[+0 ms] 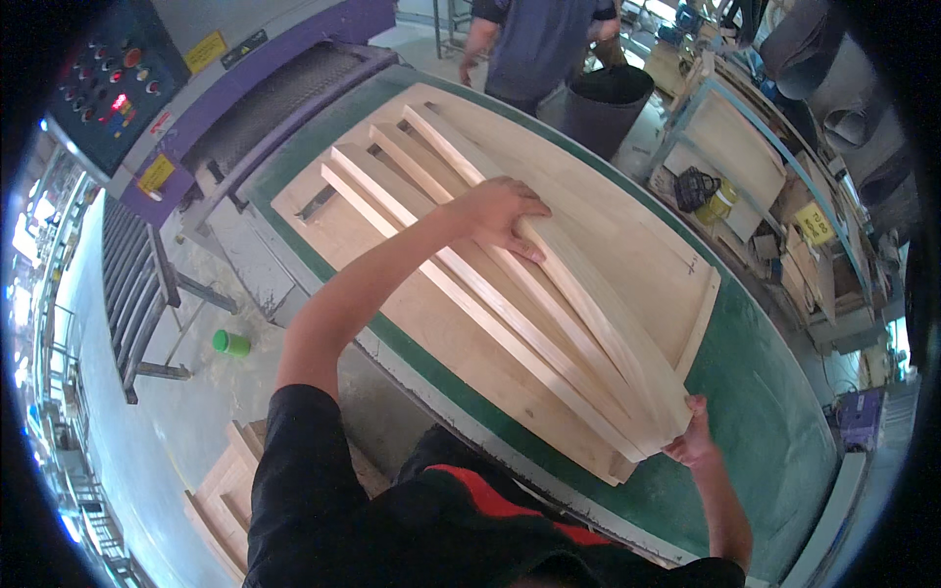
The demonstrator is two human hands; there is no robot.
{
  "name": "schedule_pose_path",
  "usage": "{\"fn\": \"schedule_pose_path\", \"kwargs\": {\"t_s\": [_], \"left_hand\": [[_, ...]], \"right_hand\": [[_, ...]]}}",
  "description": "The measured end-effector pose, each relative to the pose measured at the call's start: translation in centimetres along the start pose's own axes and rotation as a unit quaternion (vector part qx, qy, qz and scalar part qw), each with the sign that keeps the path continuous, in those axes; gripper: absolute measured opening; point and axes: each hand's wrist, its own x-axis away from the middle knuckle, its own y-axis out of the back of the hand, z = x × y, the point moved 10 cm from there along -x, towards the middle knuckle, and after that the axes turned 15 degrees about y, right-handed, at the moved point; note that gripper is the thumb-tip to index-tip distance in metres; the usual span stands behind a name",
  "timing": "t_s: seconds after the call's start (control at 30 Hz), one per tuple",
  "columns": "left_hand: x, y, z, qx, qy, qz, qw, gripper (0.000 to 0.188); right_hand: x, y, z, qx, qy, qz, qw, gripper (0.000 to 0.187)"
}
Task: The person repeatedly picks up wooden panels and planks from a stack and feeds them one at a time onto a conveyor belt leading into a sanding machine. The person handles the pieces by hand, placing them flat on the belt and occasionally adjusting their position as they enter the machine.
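Note:
Several long, pale wooden strips (603,314) lie side by side on a wide, flat wooden board (608,211). At their far-left ends the strips are spread apart, and toward the near right they come together. My left hand (498,216) reaches across the strips, with its fingers and thumb closed around the rightmost strip near its middle. At the near-right end my right hand (694,441) grips the gathered strip ends, its fingers partly hidden by the wood. The board rests on a green belt surface (769,421).
A purple machine (167,176) with a control panel (118,83) stands at the far left, beside a roller stand (137,294). Past the belt are a person (539,44), a dark bin (608,103) and a cluttered rack (755,186). A green container (231,342) sits on the floor.

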Motion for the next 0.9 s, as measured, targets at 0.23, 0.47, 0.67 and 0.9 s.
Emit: {"fn": "schedule_pose_path", "kwargs": {"t_s": [0.23,0.47,0.67,0.9], "left_hand": [[-0.9,0.4,0.3,-0.031,0.027,0.052,0.998,0.069],[-0.9,0.1,2.4,0.033,-0.002,0.034,0.999,0.07],[-2.3,-0.4,1.9,-0.021,0.019,0.072,0.997,0.073],[-3.1,-2.3,3.7,0.027,0.079,0.203,0.976,0.071]], "right_hand": [[-1.7,-1.1,2.5,-0.039,0.004,-0.097,0.995,0.089],[-2.2,-1.6,2.5,-0.044,0.001,-0.08,0.996,0.086],[-1.1,-2.6,3.1,-0.038,-0.002,-0.107,0.994,0.086],[-1.1,0.2,1.6,0.042,-0.042,-0.059,0.997,0.083]]}}
